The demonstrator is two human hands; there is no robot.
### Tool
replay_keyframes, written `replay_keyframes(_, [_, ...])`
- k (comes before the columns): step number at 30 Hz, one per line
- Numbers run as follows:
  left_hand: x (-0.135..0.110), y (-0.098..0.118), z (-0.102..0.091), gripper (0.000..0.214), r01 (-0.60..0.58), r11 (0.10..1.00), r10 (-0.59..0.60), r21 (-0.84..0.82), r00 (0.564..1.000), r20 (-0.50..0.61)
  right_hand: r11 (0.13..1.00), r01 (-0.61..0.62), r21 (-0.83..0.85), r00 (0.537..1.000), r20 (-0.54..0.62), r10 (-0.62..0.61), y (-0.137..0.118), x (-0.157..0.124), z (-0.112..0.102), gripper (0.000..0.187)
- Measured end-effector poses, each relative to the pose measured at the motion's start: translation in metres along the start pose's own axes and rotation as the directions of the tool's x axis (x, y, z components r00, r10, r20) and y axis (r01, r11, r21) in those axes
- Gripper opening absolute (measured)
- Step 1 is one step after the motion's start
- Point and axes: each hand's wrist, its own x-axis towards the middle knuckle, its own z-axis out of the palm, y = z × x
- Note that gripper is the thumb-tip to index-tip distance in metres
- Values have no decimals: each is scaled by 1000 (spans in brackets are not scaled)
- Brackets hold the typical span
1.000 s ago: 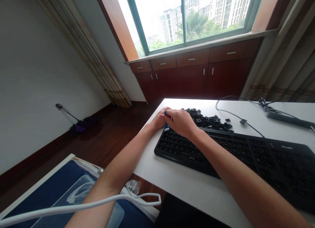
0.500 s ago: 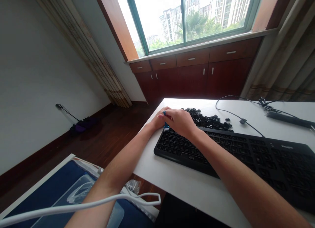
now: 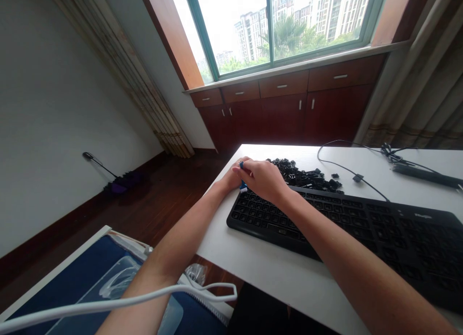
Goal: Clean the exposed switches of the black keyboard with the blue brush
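A black keyboard (image 3: 336, 224) lies across a white table (image 3: 267, 267). My right hand (image 3: 264, 180) is closed over its far left corner, gripping a small blue tool (image 3: 242, 184) whose tip touches the keys there. My left hand (image 3: 231, 178) rests at the same corner, mostly hidden behind the right hand; its fingers do not show. A pile of loose black keycaps (image 3: 307, 176) lies on the table just behind the keyboard.
A black cable (image 3: 347, 170) loops over the table toward a dark bar (image 3: 423, 175) at the far right. Wooden cabinets (image 3: 289, 108) stand under the window. A blue and white seat (image 3: 90, 282) with a white cord (image 3: 119, 303) is at the lower left.
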Motion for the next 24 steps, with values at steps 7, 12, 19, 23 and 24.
replay_keyframes(7, [1, 8, -2, 9, -11, 998, 11, 56, 1000, 1, 999, -31, -37, 999, 14, 32, 1, 0, -2, 54])
replay_keyframes(12, [0, 8, -2, 8, -55, 986, 54, 155, 998, 14, 997, -12, -74, 999, 43, 16, 2, -1, -2, 51])
replay_keyframes(19, [-1, 9, -2, 8, -42, 986, 40, 164, 999, 17, 997, -4, -72, 999, 37, 6, 0, -1, -3, 53])
replay_keyframes(23, [1, 12, -3, 10, -12, 989, 10, 147, 1000, 14, 997, -44, -66, 999, 25, 46, 1, -1, -3, 54])
replay_keyframes(24, [1, 12, -3, 10, -13, 987, 10, 161, 1000, 22, 996, -55, -66, 998, 27, 57, 1, -1, -3, 54])
